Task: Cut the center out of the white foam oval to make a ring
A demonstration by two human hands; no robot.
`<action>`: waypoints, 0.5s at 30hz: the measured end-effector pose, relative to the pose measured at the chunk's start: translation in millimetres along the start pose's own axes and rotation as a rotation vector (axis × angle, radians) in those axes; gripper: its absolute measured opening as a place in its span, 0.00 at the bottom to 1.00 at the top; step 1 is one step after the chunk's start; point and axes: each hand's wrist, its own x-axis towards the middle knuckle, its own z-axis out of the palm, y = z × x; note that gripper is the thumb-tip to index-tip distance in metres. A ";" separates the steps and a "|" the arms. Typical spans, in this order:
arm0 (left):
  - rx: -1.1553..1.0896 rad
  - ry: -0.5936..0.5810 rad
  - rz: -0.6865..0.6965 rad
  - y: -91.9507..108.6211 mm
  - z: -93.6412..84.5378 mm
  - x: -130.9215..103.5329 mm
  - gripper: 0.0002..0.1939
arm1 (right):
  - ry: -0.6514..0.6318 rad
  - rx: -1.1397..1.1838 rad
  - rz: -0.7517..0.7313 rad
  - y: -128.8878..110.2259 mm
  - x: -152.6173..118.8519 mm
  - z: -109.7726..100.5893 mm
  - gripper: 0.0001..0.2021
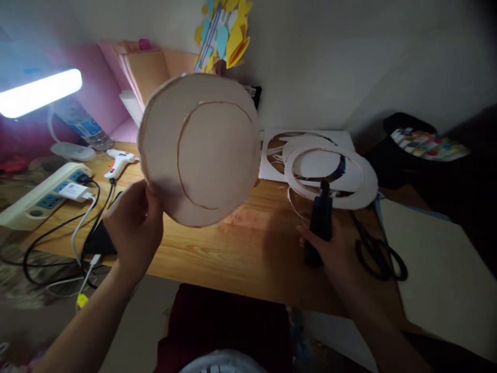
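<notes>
My left hand (135,223) pinches the lower left edge of a round white disc (217,155), held up above the table. A curved brown line or cut marks a smaller circle on its face. My right hand (334,248) is wrapped round a black handle (321,217) of a tool, whose upper end lies near an oval white ring (368,178). What the tool's tip is cannot be made out clearly. Beneath the ring, a white sheet (267,168) with a round opening and thin cut strips lies on the wooden table (217,259).
Black scissors (380,254) lie at the right beside a large pale board (446,269). At the left are a power strip (42,197), cables, a white glue gun (119,163), a bottle (87,127) and a bright lamp (42,92). Yellow and blue paper decorations (223,39) stand behind.
</notes>
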 end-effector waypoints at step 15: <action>-0.748 -0.686 -0.774 -14.1 20.0 -46.5 0.16 | 0.041 0.088 0.208 8.5 4.6 -1.6 0.21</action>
